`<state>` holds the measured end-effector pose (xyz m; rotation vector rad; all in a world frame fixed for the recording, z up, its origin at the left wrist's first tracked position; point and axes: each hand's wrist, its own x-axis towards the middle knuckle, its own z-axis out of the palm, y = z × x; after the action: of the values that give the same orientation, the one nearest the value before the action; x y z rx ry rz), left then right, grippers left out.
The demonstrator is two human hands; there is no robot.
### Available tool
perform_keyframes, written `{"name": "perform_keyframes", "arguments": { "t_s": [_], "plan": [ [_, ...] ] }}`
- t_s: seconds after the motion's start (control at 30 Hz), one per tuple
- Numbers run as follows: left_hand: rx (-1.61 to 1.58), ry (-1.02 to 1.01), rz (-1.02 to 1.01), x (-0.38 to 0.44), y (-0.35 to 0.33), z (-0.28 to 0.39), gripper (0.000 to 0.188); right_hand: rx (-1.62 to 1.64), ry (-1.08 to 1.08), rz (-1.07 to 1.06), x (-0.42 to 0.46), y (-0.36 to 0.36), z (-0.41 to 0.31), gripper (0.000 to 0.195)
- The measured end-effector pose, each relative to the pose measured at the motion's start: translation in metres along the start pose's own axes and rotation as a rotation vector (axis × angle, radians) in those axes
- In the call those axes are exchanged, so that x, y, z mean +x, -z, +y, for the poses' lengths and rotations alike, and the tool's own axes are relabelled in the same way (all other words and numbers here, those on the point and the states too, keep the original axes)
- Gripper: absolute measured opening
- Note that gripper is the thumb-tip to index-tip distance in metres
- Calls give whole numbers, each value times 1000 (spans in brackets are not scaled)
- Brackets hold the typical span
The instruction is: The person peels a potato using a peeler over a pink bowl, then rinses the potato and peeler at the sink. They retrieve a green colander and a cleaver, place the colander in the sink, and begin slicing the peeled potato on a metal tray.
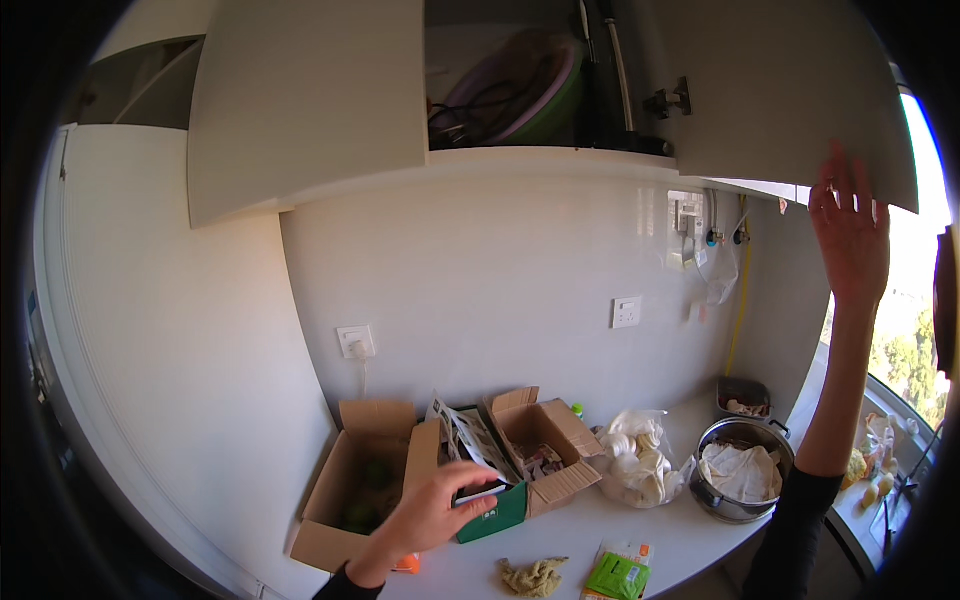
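Note:
My right hand (851,232) is raised at the right, its fingers spread against the swung-out cabinet door (780,97). Behind that door's hinge, the upper cabinet shows a tilted green and pink basin (566,90) with dark cables in it. Low in the view, my left hand (442,506) hovers with thumb and fingers apart, holding nothing, in front of a green box (502,514) with printed sheets on it. To its left stands an open cardboard box (330,487) with green round items inside. A smaller open cardboard box (559,484) is behind the green one.
On the white counter (465,570) lie a crumpled cloth (534,576) and a green packet (619,576). Farther right are a plastic bag of white items (645,465), a metal pot (739,510) with a white cloth, and a dark container (742,394). Wall sockets (627,313) sit above.

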<state>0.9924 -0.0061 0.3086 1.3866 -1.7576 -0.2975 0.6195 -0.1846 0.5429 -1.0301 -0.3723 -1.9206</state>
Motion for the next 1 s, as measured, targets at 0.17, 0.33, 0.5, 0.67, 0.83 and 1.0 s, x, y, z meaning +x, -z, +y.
{"name": "perform_keyframes", "arguments": {
  "t_s": [0.17, 0.33, 0.5, 0.67, 0.83, 1.0],
  "plan": [
    [194, -414, 236, 123, 43, 73, 25, 171, -241, -748, 13, 55, 28, 52],
    [484, -642, 556, 276, 87, 114, 26, -532, -409, -636, 14, 21, 102, 35],
    [820, -483, 835, 372, 126, 116, 31, -658, -443, -747, 68, -39, 179, 28],
    [735, -434, 763, 401, 139, 115, 23, -802, -415, -661, 116, -77, 229, 28],
    [188, -287, 641, 392, 167, 126, 28, -830, -407, -643, 127, -100, 250, 25],
    [553, -398, 536, 401, 153, 122, 49, -720, -427, -488, 137, -104, 268, 19]
  ]
}}
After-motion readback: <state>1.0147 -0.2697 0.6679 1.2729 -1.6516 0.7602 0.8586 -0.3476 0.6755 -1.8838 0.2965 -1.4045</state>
